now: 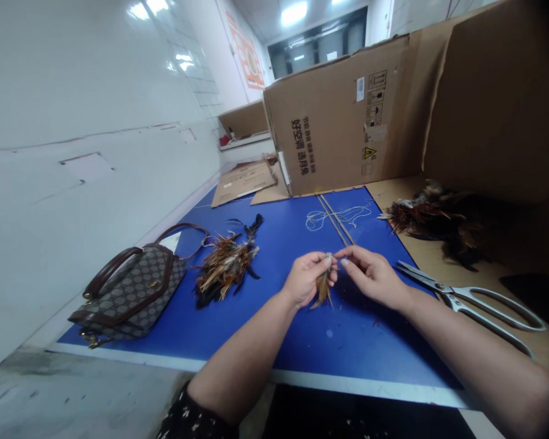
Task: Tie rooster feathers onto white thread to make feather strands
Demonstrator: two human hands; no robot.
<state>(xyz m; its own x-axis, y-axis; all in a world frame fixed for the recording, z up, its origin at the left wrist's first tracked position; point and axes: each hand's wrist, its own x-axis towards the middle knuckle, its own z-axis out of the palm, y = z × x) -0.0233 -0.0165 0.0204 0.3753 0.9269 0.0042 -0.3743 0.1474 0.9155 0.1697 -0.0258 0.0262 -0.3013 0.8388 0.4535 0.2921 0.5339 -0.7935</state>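
Over the middle of the blue table (238,329), my left hand (305,277) pinches a small bunch of brown feathers (322,291) by its upper end, tips hanging down. My right hand (370,274) is just beside it, thumb and forefinger drawn close together near the top of the bunch. Whatever these fingers hold is too small to make out. Beyond the hands lie a loose tangle of white string (318,222) and two thin strips (336,219). To the left rests a larger pile of brown and black feathers (226,265).
A patterned handbag (135,289) stands at the left by the wall. Open scissors (457,292) lie at the right, with a dark feather heap (432,213) behind them. A large cardboard box (338,122) rises at the back, beside flat cardboard (244,183).
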